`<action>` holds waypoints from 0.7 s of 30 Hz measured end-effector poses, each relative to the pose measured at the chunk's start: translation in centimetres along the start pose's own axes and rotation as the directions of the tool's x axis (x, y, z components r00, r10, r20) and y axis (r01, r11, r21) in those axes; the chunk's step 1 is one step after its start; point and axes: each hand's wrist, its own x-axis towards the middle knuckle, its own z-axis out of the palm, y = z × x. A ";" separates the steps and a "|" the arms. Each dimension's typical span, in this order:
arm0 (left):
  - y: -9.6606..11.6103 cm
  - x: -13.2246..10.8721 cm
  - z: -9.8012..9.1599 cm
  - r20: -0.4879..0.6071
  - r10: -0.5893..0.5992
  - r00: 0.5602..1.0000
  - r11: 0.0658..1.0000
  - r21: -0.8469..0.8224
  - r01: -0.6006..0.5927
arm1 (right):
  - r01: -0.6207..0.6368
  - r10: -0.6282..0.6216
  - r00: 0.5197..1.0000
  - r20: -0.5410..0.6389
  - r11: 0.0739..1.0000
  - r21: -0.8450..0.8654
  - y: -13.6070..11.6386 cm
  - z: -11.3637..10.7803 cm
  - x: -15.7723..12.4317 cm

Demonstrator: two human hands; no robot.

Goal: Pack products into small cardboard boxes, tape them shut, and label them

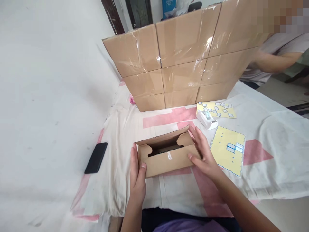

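Between my two hands is a small brown cardboard box (166,161), its top flaps up and something dark partly showing inside. A bit of clear tape sticks to its front panel. My left hand (138,174) grips the left end, thumb on the near corner and fingers along the side. Around the right end my right hand (202,151) is closed, with the thumb on the front panel and the fingers on the far side. To the right of the box lies a yellow sheet (223,156) with blue-outlined labels. Behind that sheet stands a white tape dispenser (207,120).
A tall partition of taped cardboard boxes (182,64) rises across the far side of the table (265,129). Another yellow sheet with several small labels (224,110) lies before it. A black phone (96,158) rests at the left, near the white wall (48,96). A person (280,61) sits beyond, at right.
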 end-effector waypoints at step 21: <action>4.2 0.3 1.0 0.421 0.390 0.819 0.347 0.756 -0.554 | 0.338 -0.328 0.937 0.117 0.775 -0.534 -0.9 -2.2 0.5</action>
